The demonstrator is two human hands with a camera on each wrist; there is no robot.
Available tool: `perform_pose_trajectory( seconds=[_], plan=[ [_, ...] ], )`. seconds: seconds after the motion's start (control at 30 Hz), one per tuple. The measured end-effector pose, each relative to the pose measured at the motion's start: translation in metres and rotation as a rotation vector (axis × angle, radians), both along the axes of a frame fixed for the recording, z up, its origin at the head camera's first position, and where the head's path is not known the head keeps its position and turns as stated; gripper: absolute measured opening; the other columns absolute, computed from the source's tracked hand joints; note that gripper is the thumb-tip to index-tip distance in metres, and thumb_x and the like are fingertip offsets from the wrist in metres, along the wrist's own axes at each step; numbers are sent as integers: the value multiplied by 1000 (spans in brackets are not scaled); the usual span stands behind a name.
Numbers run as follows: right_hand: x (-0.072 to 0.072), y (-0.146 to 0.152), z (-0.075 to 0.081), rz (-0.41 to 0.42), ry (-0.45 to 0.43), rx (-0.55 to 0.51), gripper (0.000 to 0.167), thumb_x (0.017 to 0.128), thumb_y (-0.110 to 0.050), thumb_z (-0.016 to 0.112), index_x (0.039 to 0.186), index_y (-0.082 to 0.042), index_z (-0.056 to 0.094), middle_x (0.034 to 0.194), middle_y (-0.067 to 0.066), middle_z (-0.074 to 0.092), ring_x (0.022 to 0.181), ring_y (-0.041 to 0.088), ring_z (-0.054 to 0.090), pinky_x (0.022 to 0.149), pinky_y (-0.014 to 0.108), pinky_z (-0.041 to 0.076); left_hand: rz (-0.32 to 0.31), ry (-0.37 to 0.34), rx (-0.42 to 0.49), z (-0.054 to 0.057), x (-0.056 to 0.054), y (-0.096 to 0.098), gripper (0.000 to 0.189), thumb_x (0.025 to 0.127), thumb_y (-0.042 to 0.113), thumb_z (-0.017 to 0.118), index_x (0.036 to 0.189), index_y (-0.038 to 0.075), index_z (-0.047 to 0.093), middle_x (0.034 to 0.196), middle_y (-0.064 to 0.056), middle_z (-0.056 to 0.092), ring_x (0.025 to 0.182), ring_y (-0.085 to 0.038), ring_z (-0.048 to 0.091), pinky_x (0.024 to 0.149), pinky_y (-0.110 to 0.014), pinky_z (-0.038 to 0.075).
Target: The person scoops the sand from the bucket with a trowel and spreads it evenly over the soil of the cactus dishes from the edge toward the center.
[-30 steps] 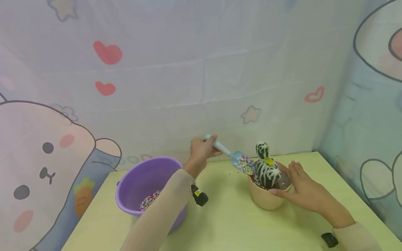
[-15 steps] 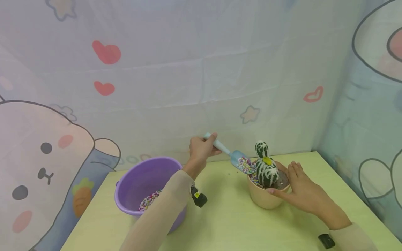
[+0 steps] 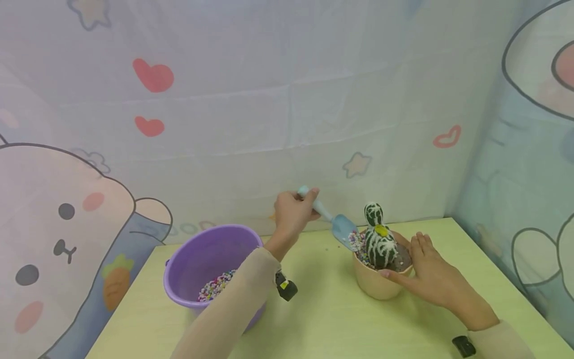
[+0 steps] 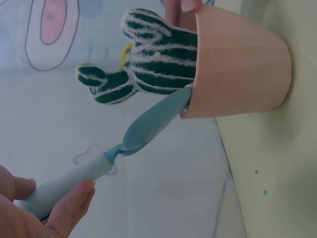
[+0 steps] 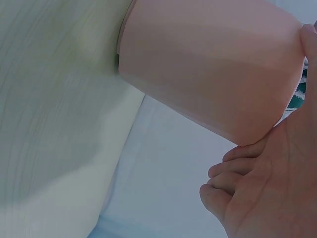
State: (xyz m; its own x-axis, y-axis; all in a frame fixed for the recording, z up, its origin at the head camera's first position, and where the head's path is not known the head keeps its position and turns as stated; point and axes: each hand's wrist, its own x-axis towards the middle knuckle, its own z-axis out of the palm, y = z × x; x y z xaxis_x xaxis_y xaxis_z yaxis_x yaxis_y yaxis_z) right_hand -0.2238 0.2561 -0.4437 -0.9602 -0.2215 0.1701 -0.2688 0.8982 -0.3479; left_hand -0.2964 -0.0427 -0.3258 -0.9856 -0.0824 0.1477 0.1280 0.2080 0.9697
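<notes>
Cartoon-print fabric backdrop (image 3: 251, 75) (hearts, stars) hangs behind your setup, and you're working on a pale yellow-green tabletop (image 3: 323, 319). Your left hand (image 3: 291, 214) has its fingers and thumb wrapped around the handle of a light-blue scoop (image 3: 343, 230), blade slanting down and away to that hand's right, tip right at the pot's rim. Can't tell if they're actually touching. Multicoloured small round beads (image 3: 357, 240) are bunched toward the tip.

Between your hands is a peach-coloured round pot (image 3: 381, 286), upright, with a fuzzy white-striped dark green toy cactus (image 3: 380, 247) sticking out of it. Your right hand (image 3: 435, 274) holds nothing: fingers look mostly straight along the far side of the rim, thumb apart on the near side. That purple plastic bucket (image 3: 179, 269) with more beads inside is left of your left hand, closer to you.

Handling-wise, I'd guess the scoop's light, stiff plastic, so pinch well back on the handle like you are. Beads probably roll easily, so keep tilts gentle. Pot's likely light too and could skid; I'd brace it by the rim. Cactus looks soft, wouldn't grab that for support.
</notes>
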Motion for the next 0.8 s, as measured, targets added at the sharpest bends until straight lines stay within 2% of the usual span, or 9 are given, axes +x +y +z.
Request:
perform_pose_trajectory(
  seconds=[0.1, 0.33, 0.37, 0.4, 0.47, 0.6, 0.63, 0.7, 0.8],
  plan=[
    [0, -1, 0, 4, 8, -5, 120, 93, -74, 63, 159, 17, 21, 164, 45, 20, 153, 64, 21, 111, 81, 41, -2, 52, -43, 3, 5, 4, 37, 100, 35, 74, 107, -1, 77, 97, -18, 81, 76, -27, 82, 71, -30, 70],
    [0, -3, 0, 16, 14, -22, 104, 94, -73, 63, 168, -12, 23, 164, 44, 22, 152, 65, 20, 106, 83, 43, -17, 118, -94, 7, 16, 10, 35, 100, 35, 75, 100, 0, 77, 87, -16, 80, 78, -32, 81, 68, -33, 70],
    [0, -3, 0, 17, 15, -22, 104, 94, -72, 63, 168, -12, 23, 164, 44, 22, 152, 65, 20, 106, 83, 43, -15, 119, -101, 8, 17, 10, 35, 99, 36, 75, 99, 1, 77, 86, -15, 80, 77, -32, 81, 68, -32, 70],
    [0, -3, 0, 15, 13, -21, 106, 94, -72, 63, 168, -8, 22, 164, 44, 21, 152, 65, 20, 107, 83, 43, -14, 122, -107, 8, 18, 10, 35, 99, 36, 75, 98, 1, 77, 86, -15, 80, 76, -31, 81, 68, -34, 70],
    [0, -3, 0, 17, 19, -25, 105, 94, -72, 63, 168, -10, 23, 164, 44, 22, 152, 65, 21, 107, 83, 43, -15, 126, -113, 8, 20, 11, 35, 99, 37, 75, 98, 2, 77, 85, -14, 80, 76, -31, 81, 68, -33, 70],
    [0, -2, -2, 15, 24, -26, 103, 94, -72, 63, 168, -13, 23, 164, 44, 23, 152, 65, 21, 106, 83, 43, -12, 137, -138, 8, 23, 11, 34, 99, 39, 75, 98, 5, 78, 84, -11, 80, 70, -25, 80, 64, -31, 68],
    [0, -2, -2, 17, 28, -28, 101, 94, -72, 64, 168, -17, 24, 163, 44, 24, 152, 66, 21, 105, 84, 44, -13, 141, -144, 9, 23, 11, 34, 99, 39, 75, 97, 5, 78, 83, -10, 80, 68, -24, 80, 62, -29, 67],
    [-1, -2, -2, 12, 24, -22, 106, 94, -72, 64, 167, -7, 23, 163, 45, 23, 152, 65, 21, 105, 83, 44, -12, 146, -155, 9, 24, 11, 34, 99, 40, 75, 97, 6, 78, 83, -9, 81, 65, -18, 79, 60, -29, 66],
    [0, -1, -1, 8, 19, -10, 115, 93, -73, 63, 162, 10, 22, 164, 45, 21, 152, 64, 21, 110, 81, 42, -14, 151, -149, 11, 25, 11, 34, 99, 39, 75, 97, 6, 78, 85, -11, 81, 65, -19, 79, 61, -31, 67]
  ],
)
